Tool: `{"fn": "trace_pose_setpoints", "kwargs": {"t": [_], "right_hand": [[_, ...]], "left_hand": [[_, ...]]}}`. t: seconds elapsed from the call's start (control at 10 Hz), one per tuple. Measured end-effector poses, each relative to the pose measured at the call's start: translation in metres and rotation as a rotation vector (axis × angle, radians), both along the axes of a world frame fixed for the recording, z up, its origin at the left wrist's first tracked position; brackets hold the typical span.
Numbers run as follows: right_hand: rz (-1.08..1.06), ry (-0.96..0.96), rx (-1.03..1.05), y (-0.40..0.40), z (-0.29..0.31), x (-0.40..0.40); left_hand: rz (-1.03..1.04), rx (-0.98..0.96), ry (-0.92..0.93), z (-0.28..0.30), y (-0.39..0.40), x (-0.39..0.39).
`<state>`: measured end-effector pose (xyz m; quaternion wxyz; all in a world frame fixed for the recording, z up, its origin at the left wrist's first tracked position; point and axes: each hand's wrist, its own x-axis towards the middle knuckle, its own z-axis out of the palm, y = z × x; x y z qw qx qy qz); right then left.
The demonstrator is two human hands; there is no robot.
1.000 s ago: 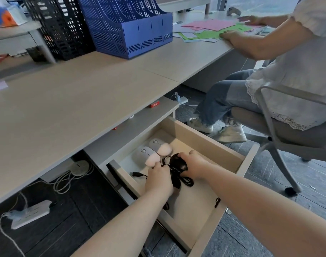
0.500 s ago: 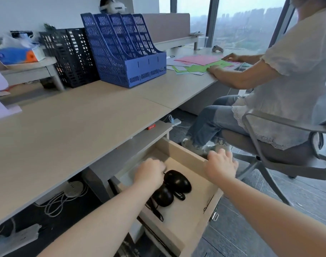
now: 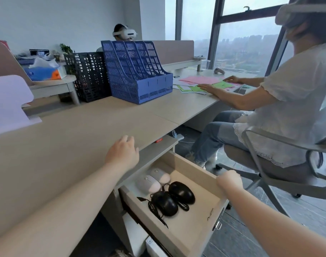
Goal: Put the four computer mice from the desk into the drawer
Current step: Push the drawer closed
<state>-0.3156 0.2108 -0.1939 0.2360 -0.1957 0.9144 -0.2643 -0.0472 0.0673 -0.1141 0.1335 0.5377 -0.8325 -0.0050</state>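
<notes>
The open wooden drawer (image 3: 193,216) sits below the desk edge. Inside it lie two black wired mice (image 3: 166,203) (image 3: 181,191) with tangled cords, and behind them two pale grey-and-pink mice (image 3: 148,183) (image 3: 159,174). My left hand (image 3: 122,154) hovers over the desk's front edge, fingers loosely apart, holding nothing. My right hand (image 3: 229,181) rests curled on the drawer's right front corner.
A blue file rack (image 3: 138,75) and a black mesh rack (image 3: 88,75) stand at the back of the desk (image 3: 65,145). A seated person (image 3: 270,108) on an office chair (image 3: 281,164) handles coloured papers (image 3: 205,82) to the right, close to the drawer.
My left hand has lifted out of the drawer and up over the desk edge. My right hand left the black mice and now rests on the drawer's front. My view has tilted upward.
</notes>
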Motion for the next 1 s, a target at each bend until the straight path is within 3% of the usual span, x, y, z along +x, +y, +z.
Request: {"fn": "trace_pose_setpoints", "kwargs": {"t": [0.4, 0.7, 0.8, 1.0], "right_hand": [[0.016, -0.057, -0.084, -0.074, -0.003, 0.035], [-0.035, -0.111, -0.308, -0.131, -0.018, 0.067], [-0.024, -0.233, -0.301, -0.143, -0.023, 0.087], [0.119, -0.274, -0.231, -0.168, -0.035, 0.117]], "left_hand": [[0.010, 0.212, -0.006, -0.022, -0.053, 0.025], [-0.049, 0.172, 0.043, -0.024, -0.090, 0.028], [-0.079, 0.149, 0.045, -0.022, -0.098, 0.028], [-0.110, 0.129, 0.079, -0.023, -0.107, 0.029]]}}
